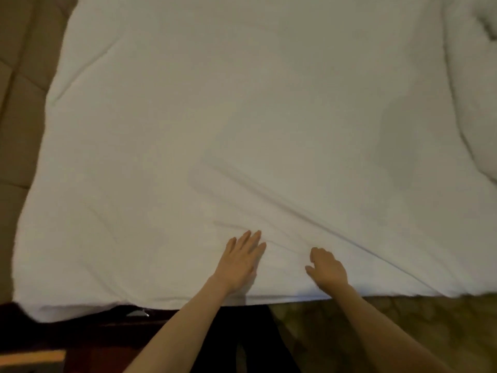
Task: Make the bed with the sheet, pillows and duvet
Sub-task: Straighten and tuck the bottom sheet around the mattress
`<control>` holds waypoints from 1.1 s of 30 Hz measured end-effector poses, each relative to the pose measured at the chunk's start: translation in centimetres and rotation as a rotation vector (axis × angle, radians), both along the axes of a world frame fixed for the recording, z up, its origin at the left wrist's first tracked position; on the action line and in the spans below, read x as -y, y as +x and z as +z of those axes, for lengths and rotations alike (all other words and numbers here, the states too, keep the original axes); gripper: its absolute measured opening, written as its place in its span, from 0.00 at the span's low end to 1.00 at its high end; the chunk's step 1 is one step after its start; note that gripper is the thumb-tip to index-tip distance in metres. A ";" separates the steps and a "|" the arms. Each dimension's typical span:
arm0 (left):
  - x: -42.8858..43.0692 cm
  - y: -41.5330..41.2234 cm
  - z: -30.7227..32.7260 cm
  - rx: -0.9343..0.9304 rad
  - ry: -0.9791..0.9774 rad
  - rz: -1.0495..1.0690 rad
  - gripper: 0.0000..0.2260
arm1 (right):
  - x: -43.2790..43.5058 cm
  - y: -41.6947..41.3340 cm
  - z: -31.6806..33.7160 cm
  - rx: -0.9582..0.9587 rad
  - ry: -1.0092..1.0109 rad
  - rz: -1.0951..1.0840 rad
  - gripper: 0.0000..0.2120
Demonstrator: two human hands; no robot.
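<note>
Head view, single frame. I see the white duvet (242, 117) spread flat and filling most of the picture, from under both hands out ahead of the fingers. Its near edge runs just behind both wrists.

Left hand (243, 261): palm down on the duvet, fingers (251, 239) straight and slightly spread, pressing the fabric and gripping nothing.

Right hand (326, 269): just right of the left hand, apart from it, also on the duvet. Fingers (316, 254) bent down into the fabric; I cannot tell whether they pinch it.

One long crease (309, 219) runs diagonally ahead of the right fingers, from far left to near right. Short wrinkles lie between the two hands.

Far left of the left fingers, a brown quilted surface (18, 117) shows beside the duvet edge. Patterned carpet (403, 332) lies behind the right hand.
</note>
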State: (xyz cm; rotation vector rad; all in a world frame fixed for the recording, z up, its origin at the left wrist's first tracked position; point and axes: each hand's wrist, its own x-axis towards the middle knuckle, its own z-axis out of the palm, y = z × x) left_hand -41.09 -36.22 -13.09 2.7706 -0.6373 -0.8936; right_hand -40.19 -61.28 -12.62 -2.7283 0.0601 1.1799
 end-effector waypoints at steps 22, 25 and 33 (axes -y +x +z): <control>2.9 -3.6 -2.0 0.289 -0.057 -0.255 0.16 | 0.9 -7.5 -1.2 -0.346 0.616 -1.845 0.11; 2.1 -5.7 -2.3 0.218 -0.114 -0.284 0.09 | 0.2 -7.2 -1.1 -0.481 0.628 -1.695 0.22; -5.3 -14.0 -3.5 -0.148 0.014 0.080 0.11 | -1.4 -7.5 -2.3 -0.261 0.533 -1.729 0.10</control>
